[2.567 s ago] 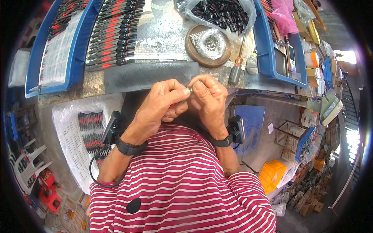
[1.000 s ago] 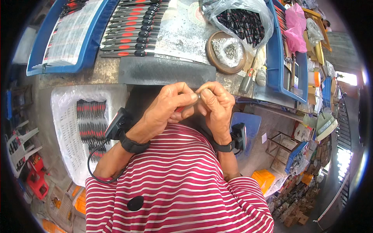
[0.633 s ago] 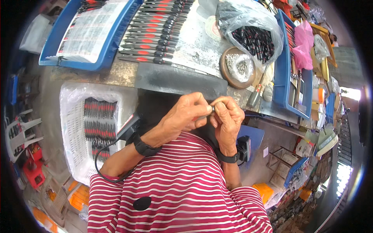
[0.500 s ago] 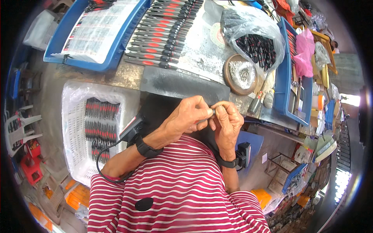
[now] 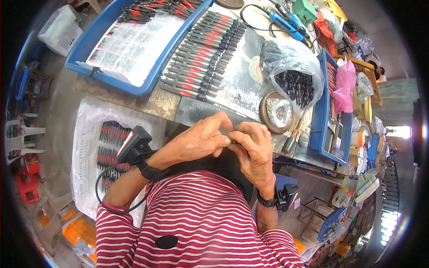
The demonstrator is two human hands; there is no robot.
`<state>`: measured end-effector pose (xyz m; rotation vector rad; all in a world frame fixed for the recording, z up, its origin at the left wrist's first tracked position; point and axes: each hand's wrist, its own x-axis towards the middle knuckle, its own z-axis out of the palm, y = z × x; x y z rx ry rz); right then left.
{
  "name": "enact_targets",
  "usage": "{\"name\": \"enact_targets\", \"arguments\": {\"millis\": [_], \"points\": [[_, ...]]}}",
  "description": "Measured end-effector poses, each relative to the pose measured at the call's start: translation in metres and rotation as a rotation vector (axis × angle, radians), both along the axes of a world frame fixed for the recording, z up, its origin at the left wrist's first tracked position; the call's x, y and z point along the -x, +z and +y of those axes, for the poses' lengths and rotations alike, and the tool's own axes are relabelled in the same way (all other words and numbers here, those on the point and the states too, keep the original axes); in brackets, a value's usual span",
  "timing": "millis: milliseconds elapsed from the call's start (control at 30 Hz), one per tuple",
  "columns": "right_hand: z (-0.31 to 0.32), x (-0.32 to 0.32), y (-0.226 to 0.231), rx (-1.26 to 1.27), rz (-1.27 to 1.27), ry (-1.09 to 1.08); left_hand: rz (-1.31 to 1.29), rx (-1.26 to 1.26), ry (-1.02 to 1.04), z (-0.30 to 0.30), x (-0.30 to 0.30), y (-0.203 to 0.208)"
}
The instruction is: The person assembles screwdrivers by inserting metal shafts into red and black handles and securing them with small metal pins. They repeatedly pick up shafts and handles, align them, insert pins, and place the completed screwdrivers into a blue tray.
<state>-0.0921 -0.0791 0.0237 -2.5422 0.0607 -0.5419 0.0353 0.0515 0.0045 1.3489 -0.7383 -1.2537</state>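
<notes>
In front of my striped shirt, just off the table's near edge, my two hands meet fingertip to fingertip. My left hand (image 5: 203, 139) is closed in a pinch, thumb against forefinger. Facing it, my right hand (image 5: 254, 147) also pinches, its fingers bent. A tiny dark piece (image 5: 232, 142) shows between the fingertips; its kind is too small to make out. Past the hands, a row of slim black, grey and red pen-like tools (image 5: 201, 58) lies side by side on the table. Nearest to my right hand is a round brown dish (image 5: 264, 112) with small shiny parts in clear plastic.
A blue tray (image 5: 147, 85) with papers and more pen-like tools stands far left. Below it sits a white basket (image 5: 85, 152) of similar tools. A clear bag (image 5: 286, 53) of dark parts, a screwdriver (image 5: 291, 142) and another blue tray (image 5: 318, 120) are on the right.
The view has shifted and tilted, so the table appears turned and further right. Both hands remain together; the right fingers have changed their bend around the small piece.
</notes>
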Motion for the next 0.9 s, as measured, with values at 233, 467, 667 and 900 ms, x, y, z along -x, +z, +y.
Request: {"name": "enact_targets", "arguments": {"millis": [233,467,667,900], "points": [[0.001,-0.034,0.023,0.200,-0.051,0.067,-0.377,0.008,-0.060,-0.002,-0.036,0.033],[-0.025,-0.085,0.020,0.194,-0.162,0.007,-0.813,0.163,0.240,0.000,-0.102,0.052],[-0.053,-0.134,-0.015,0.244,-0.220,-0.163,-1.027,0.038,0.415,0.024,-0.183,0.042],[-0.058,-0.171,-0.042,0.235,-0.212,-0.211,-1.106,-0.244,0.380,0.038,-0.229,0.024]]}}
